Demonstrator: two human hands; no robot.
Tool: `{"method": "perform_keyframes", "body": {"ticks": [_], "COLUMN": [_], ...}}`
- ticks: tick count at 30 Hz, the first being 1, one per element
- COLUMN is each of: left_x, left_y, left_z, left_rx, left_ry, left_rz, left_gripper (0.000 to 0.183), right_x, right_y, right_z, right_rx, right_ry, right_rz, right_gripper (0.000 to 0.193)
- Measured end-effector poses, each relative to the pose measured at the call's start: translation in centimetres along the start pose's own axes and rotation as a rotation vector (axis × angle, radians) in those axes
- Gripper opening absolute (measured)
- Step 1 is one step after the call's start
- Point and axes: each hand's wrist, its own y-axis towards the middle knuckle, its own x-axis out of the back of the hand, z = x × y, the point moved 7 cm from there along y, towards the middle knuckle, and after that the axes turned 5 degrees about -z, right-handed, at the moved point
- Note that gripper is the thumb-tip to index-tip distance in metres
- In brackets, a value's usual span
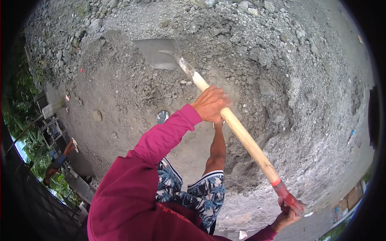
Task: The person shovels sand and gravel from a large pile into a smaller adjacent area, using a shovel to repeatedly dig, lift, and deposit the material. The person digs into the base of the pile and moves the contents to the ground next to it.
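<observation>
A shovel [249,138] slants across the view in front of my body, blade toward the far left and grip end toward the near right. Its flat grey metal blade [159,52] is over the grey gravel and sand [225,60], with no heap on it. I cannot tell whether the blade touches the ground. My left hand [212,104] is closed around the pale wooden shaft below the metal socket. Around the red grip at the other end, my right hand [288,213] is closed. Both arms wear maroon sleeves.
Loose stones [74,44] lie at the far left, and a rounded stone [97,116] sits left of my feet. A lighter gravel slope [321,116] rises on the right. Another person's arm [60,158] shows at the left edge, near blocks and green plants [20,96].
</observation>
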Motion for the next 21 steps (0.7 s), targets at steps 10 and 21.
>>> {"method": "perform_keyframes", "body": {"ticks": [10, 21], "left_x": [10.2, 6.6], "left_y": [12.9, -4.2], "left_z": [-8.7, 14.2], "left_rx": [-0.487, -0.106], "left_ry": [-0.083, 0.012], "left_rz": [-0.274, -0.296], "left_gripper": [0.010, 0.025], "right_x": [2.9, -12.8], "right_y": [1.2, -6.5], "right_z": [10.5, 4.4], "right_rx": [0.059, 0.228], "right_ry": [0.016, 0.055], "right_rz": [-0.195, 0.092], "right_gripper": [0.020, 0.023]}}
